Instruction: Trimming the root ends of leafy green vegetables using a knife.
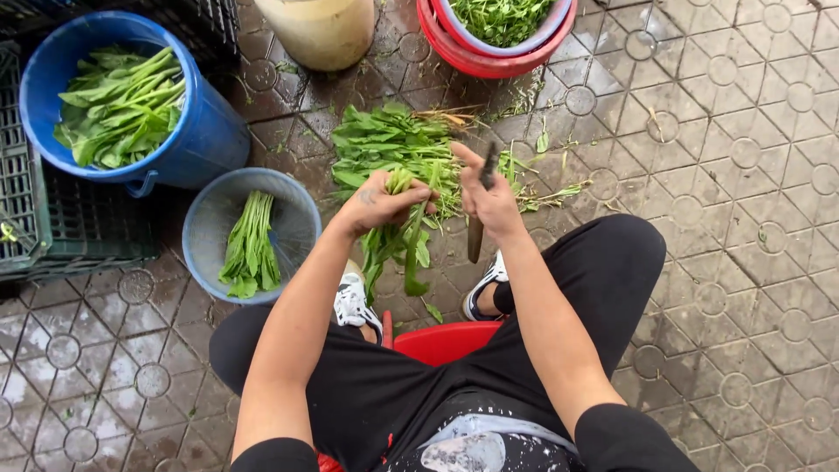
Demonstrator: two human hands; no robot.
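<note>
A bunch of green leafy vegetable stalks point(404, 229) is clenched in the left hand point(382, 203), leaves hanging down between the person's knees above the wet patterned paving floor point(725, 262). The right hand point(489, 199), just beside it, is closed around a dark-bladed knife with a wooden handle point(479, 223), thumb raised. Behind both hands lies a loose pile of the same greens point(393, 144) on the paving. To the left stands a small pale blue plastic basin point(249, 232) holding a few trimmed stalks, and beyond it a larger deep blue bucket point(131, 96) filled with leaves. A red basin point(494, 57) of greens sits at the top.
</note>
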